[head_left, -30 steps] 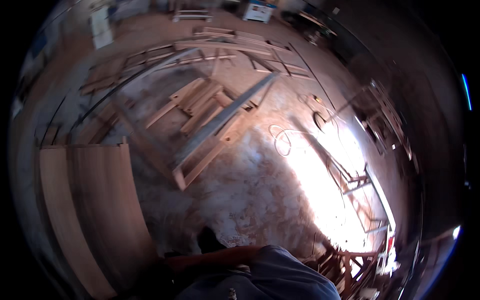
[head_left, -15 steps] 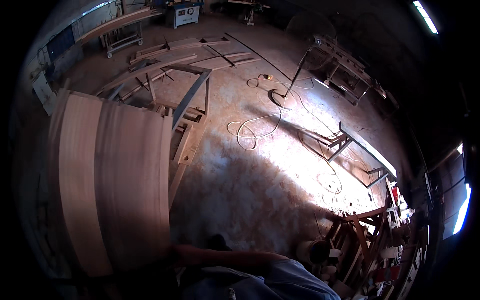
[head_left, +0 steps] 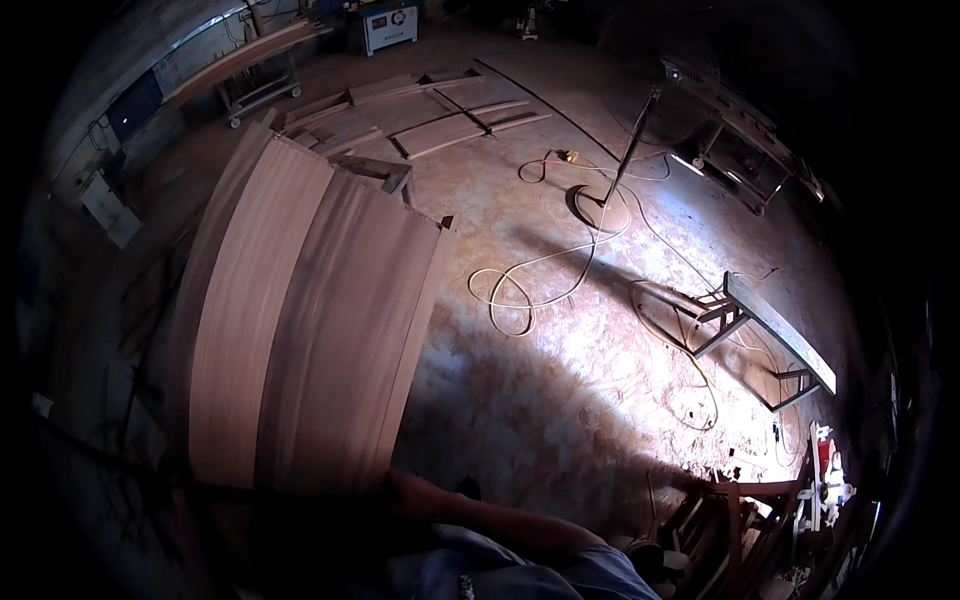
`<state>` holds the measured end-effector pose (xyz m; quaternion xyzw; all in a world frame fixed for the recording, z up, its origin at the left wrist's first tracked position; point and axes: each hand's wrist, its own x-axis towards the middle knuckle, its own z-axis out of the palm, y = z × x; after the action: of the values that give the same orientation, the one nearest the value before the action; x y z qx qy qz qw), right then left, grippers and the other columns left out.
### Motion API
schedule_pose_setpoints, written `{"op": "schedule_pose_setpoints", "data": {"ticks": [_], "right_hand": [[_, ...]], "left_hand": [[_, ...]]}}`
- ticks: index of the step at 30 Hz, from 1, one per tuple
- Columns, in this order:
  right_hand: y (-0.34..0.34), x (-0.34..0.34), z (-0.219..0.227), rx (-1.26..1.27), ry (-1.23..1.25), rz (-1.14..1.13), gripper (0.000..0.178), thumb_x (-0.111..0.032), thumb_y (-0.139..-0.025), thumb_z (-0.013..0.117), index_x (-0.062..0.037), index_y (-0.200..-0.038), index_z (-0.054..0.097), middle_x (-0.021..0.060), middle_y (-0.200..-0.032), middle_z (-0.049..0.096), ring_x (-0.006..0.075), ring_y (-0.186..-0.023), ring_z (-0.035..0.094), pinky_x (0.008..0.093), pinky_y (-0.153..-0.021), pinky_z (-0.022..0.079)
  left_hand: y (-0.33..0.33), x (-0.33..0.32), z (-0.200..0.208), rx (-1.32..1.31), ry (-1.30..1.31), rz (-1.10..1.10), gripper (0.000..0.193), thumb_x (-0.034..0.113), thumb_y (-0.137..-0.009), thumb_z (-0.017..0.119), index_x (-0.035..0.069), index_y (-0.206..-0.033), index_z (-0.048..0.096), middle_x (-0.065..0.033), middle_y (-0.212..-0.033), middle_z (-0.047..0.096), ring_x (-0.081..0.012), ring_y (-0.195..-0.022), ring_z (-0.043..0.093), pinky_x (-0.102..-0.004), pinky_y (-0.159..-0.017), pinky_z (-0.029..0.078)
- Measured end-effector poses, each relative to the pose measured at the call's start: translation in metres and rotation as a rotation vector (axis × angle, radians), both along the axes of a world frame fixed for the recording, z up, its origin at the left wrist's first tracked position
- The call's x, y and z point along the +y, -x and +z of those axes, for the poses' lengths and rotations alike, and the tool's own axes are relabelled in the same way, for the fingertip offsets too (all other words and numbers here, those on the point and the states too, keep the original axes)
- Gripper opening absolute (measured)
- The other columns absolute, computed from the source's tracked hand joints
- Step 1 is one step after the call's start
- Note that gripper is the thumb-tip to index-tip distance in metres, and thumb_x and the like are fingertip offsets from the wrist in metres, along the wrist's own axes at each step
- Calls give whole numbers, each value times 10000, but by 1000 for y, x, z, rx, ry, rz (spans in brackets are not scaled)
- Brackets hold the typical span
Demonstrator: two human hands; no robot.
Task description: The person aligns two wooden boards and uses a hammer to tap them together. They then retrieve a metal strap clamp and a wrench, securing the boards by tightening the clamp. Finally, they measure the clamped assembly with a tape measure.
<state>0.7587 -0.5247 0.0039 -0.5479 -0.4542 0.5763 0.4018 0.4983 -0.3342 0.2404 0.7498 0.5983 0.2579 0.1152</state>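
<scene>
A large wooden panel (head_left: 330, 330) made of light and darker boards fills the left middle of the head view, its far end tilted to the right. At its near right corner, my right hand (head_left: 405, 490) grips the edge; the fingers are mostly lost in shadow. My right forearm reaches across from the lower right to that corner. Deep shadow covers the panel's near edge, and my left hand cannot be made out there. Beyond the panel's far end, part of a trestle frame (head_left: 398, 182) shows; the panel hides the rest.
Wooden frame pieces (head_left: 460, 130) lie on the floor ahead. A looped cable (head_left: 515, 305) runs to a standing fan (head_left: 630, 150). To the right stands a narrow bench (head_left: 775, 330), with a stack of timber (head_left: 735, 510) nearer me. A wheeled trolley (head_left: 262, 95) stands far left.
The panel has swung to the right and its far end now leans rightward, covering most of the trestle frame. My right hand moved right with it. The whole view has turned slightly left.
</scene>
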Motion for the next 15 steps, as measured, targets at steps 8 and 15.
{"op": "schedule_pose_setpoints", "data": {"ticks": [8, 15], "right_hand": [[-187, 102, 39, -182, 85, 81, 774, -379, -810, 679, -19, -1389, 313, 194, -1299, 521, 285, -1224, 488, 383, -1008, 392], [-350, 188, 52, -17, 23, 1, 763, -388, -825, 677, -16, -1386, 318, 179, -1305, 513, 262, -1212, 493, 366, -1004, 396]], "left_hand": [[-89, 136, -48, 30, 77, 94, 582, 399, -937, 513, -75, -1273, 488, -217, -1309, 514, -339, -1216, 478, -371, -1013, 365], [-278, 244, -30, 404, 222, 246, 604, 507, -935, 449, 35, -1309, 506, -217, -1315, 509, -331, -1232, 469, -382, -1007, 369]]}}
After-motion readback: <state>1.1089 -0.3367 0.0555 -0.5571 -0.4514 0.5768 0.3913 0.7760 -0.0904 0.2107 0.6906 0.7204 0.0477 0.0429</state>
